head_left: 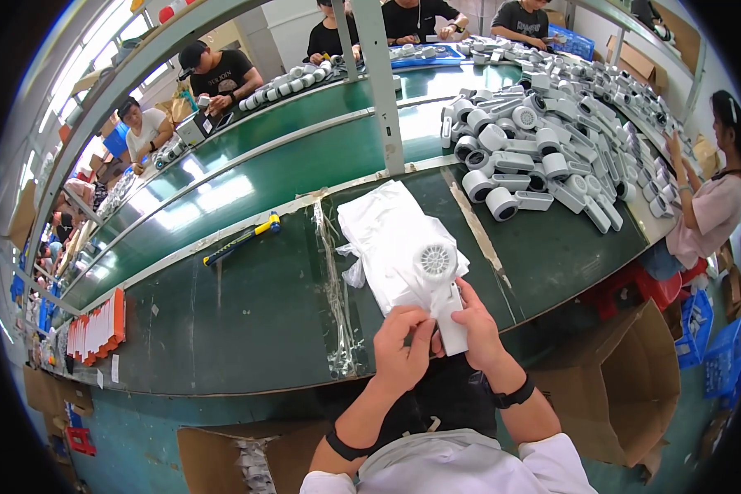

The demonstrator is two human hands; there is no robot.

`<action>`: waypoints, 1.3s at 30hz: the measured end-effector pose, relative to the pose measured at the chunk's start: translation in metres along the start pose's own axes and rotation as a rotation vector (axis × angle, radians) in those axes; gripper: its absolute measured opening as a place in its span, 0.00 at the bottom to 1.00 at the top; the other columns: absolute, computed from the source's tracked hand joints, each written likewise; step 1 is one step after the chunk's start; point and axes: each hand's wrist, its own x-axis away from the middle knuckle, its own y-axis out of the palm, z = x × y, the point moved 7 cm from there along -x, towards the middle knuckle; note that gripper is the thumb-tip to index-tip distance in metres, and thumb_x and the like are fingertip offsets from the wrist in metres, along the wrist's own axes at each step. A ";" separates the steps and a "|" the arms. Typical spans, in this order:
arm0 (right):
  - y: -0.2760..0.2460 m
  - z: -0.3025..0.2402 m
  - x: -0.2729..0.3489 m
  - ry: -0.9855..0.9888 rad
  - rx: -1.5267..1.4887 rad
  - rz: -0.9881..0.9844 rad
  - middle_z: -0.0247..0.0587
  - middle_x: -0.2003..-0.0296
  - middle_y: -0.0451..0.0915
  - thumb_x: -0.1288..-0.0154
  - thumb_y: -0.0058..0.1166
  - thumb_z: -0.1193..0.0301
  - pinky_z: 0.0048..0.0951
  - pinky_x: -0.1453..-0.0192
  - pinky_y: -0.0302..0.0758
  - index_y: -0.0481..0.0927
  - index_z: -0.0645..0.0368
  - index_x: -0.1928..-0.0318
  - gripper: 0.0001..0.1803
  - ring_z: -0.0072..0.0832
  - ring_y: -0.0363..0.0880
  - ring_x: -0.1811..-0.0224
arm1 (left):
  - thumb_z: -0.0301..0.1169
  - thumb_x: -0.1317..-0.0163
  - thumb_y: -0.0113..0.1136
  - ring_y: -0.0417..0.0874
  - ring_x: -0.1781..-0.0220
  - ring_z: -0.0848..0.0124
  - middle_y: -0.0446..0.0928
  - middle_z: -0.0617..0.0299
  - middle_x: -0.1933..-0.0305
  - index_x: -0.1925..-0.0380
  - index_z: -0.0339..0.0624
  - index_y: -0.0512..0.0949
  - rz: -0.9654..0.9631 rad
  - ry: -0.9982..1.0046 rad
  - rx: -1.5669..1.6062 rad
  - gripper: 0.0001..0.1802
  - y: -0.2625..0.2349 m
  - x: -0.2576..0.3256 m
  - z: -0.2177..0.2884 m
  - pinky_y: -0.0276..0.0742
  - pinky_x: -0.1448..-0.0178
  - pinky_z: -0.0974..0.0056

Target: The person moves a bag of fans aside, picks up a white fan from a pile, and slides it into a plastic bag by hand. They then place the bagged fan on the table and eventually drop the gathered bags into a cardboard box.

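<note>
White hair dryer [438, 280] at 6 o'clock edge of green worktop [247, 313], lying on stack of plastic bags [387, 239]. Left hand [403, 350] fingers pinching bag edge, right hand [473, 329] fingers wrapped on handle. Best to keep bag mouth open w/ left, slide handle in straight.

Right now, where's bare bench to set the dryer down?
Free: the green bench top between the yellow-handled tool and the strip of clear bags, and the patch right of the white bag stack, below the pile of white dryers. Crowded: that pile, and around both hands holding the dryer.
</note>
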 end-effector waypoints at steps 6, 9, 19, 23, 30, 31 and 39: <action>0.002 0.001 -0.003 -0.197 0.505 0.052 0.51 0.48 0.75 0.37 0.53 0.75 0.28 0.64 0.80 0.44 0.60 0.26 0.43 0.30 0.82 0.68 | 0.19 0.39 0.61 0.80 0.66 0.60 0.78 0.52 0.62 0.64 0.34 0.77 -0.007 0.173 -0.133 0.04 0.005 0.003 0.023 0.77 0.64 0.66; 0.018 -0.007 0.004 -0.193 0.700 0.091 0.61 0.45 0.74 0.37 0.54 0.74 0.33 0.62 0.80 0.39 0.61 0.25 0.47 0.37 0.84 0.67 | 0.20 0.38 0.61 0.81 0.66 0.61 0.79 0.51 0.60 0.64 0.34 0.77 0.161 0.299 -0.286 0.04 -0.006 0.000 0.032 0.78 0.63 0.65; 0.023 -0.017 0.003 -0.430 1.149 0.072 0.57 0.52 0.81 0.36 0.57 0.67 0.38 0.56 0.79 0.40 0.60 0.25 0.48 0.47 0.84 0.59 | 0.20 0.42 0.64 0.82 0.68 0.62 0.81 0.54 0.52 0.65 0.37 0.80 -0.146 0.444 -0.391 0.05 0.013 -0.009 0.047 0.80 0.63 0.63; 0.016 -0.012 -0.003 -0.370 0.641 0.104 0.42 0.56 0.81 0.26 0.50 0.64 0.28 0.57 0.76 0.54 0.59 0.29 0.32 0.26 0.80 0.60 | 0.20 0.40 0.63 0.82 0.65 0.68 0.77 0.52 0.46 0.58 0.36 0.78 -0.002 0.226 -0.024 0.10 -0.007 0.008 0.020 0.82 0.61 0.65; 0.031 0.007 0.001 -0.427 0.625 0.066 0.38 0.57 0.81 0.24 0.43 0.65 0.25 0.56 0.75 0.67 0.61 0.38 0.20 0.22 0.77 0.59 | 0.27 0.31 0.56 0.79 0.48 0.69 0.72 0.57 0.44 0.42 0.37 0.66 0.035 -0.519 0.497 0.19 0.000 0.008 -0.048 0.82 0.51 0.60; 0.034 0.005 0.004 -0.405 0.600 0.117 0.42 0.60 0.82 0.26 0.46 0.69 0.25 0.57 0.75 0.74 0.63 0.43 0.16 0.23 0.79 0.60 | 0.31 0.29 0.54 0.79 0.48 0.69 0.73 0.58 0.44 0.42 0.38 0.66 0.090 -0.640 0.638 0.19 0.001 0.013 -0.056 0.82 0.51 0.59; 0.043 -0.031 0.006 -0.549 1.133 0.271 0.48 0.71 0.82 0.38 0.56 0.76 0.30 0.68 0.76 0.83 0.62 0.55 0.11 0.39 0.82 0.73 | 0.36 0.26 0.50 0.83 0.59 0.73 0.79 0.62 0.56 0.46 0.42 0.70 0.181 -0.712 0.713 0.14 -0.007 0.019 -0.064 0.83 0.65 0.62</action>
